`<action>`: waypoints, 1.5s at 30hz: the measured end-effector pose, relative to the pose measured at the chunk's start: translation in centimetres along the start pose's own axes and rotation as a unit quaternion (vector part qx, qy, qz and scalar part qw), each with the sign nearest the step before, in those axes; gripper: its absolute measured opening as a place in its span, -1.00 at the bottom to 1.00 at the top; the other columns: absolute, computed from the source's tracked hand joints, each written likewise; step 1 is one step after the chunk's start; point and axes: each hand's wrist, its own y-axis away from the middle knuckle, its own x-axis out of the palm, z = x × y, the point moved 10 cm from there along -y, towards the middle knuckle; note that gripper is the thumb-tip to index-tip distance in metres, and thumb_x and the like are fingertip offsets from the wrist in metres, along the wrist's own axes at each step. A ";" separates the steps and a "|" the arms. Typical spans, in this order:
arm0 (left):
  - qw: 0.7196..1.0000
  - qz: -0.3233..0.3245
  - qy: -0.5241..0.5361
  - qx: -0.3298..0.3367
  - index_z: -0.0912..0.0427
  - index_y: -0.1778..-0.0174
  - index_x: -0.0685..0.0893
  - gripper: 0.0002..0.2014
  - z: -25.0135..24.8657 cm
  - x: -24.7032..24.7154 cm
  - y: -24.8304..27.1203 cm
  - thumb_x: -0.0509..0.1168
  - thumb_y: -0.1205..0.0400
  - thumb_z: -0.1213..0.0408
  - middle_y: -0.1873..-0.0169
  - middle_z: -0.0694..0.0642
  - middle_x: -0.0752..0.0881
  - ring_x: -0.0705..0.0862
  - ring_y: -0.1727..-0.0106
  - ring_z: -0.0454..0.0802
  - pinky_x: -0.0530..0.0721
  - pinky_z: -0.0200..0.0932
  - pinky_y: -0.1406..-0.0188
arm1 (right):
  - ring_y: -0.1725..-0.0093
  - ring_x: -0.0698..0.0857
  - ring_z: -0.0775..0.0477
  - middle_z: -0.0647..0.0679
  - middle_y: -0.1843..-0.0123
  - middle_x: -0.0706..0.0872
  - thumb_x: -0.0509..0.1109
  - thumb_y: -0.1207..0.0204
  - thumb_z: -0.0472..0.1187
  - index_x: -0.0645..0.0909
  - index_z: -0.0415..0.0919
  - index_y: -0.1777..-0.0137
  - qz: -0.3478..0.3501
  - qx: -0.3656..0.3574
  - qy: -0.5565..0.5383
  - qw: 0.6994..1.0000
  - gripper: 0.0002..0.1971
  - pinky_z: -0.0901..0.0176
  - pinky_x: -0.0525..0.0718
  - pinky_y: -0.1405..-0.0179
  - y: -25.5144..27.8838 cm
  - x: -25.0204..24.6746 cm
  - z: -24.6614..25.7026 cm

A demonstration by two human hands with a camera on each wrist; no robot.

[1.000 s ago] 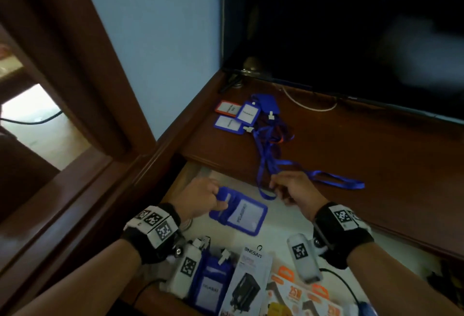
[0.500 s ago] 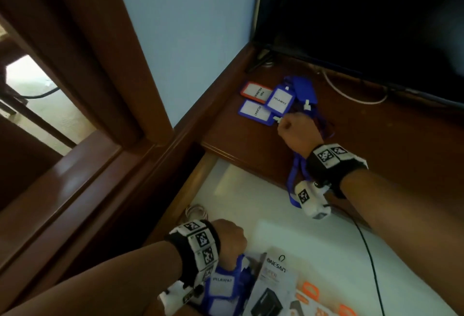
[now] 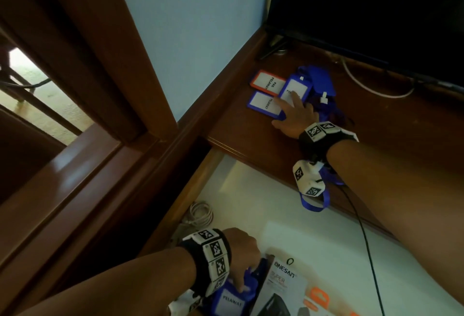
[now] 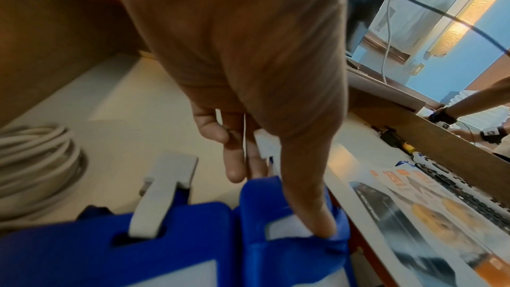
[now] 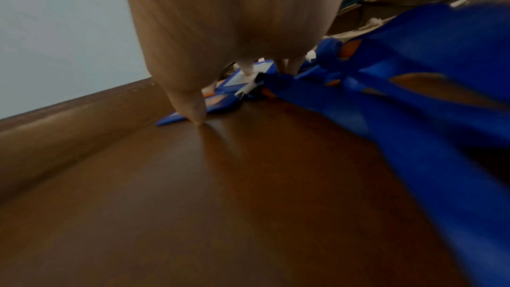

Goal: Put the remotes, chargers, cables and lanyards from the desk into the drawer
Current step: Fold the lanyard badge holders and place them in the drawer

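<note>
Head view puts the right hand [image 3: 295,117] on the desk [image 3: 391,124], fingers spread and straight, fingertips [image 3: 296,96] lying on a blue badge holder [image 3: 295,87] of the lanyard pile; it presses rather than pinches. At its 10 o'clock lie an orange-framed badge [image 3: 267,82] and a second blue badge [image 3: 264,103], both close to the desk's raised left edge and the pale wall. Blue lanyard straps [image 3: 324,112] bunch at the hand's 2 o'clock, and one loop [image 3: 313,202] hangs over the desk's front edge above the open drawer [image 3: 251,185]. A white cable [image 3: 376,89] curves at the back beneath the dark screen [image 3: 364,14].

The left hand [image 3: 242,248] is in the drawer's near left corner, thumb and curled fingers pinching the top of a blue badge holder marked PELAWAT [image 3: 232,299]. A coiled grey cable [image 3: 199,215] sits at its 11 o'clock against the drawer's left wall, a boxed charger [image 3: 278,288] at its 3 o'clock; bare white floor lies beyond.

Left wrist view adds a second blue holder with a white clip [image 4: 163,195] just beside the pinched one [image 4: 290,235], and a black remote [image 4: 463,191] along the drawer's right side. Right wrist view, blurred, shows the thumb tip [image 5: 197,117] touching the wood at a badge's corner.
</note>
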 end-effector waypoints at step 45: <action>0.911 -0.222 -0.011 -0.347 -0.03 -0.66 -0.36 -0.06 8.9 -12.7 3.8 0.26 -0.62 0.05 -0.62 0.30 -0.41 -0.30 -0.66 0.32 0.14 0.22 -0.61 | -0.16 0.64 -0.24 -0.22 -0.23 0.65 0.45 -0.16 -0.23 0.48 -0.18 -0.44 -0.027 -0.054 -0.892 0.447 -0.27 -0.05 0.62 -0.09 23.7 -4.8 -8.4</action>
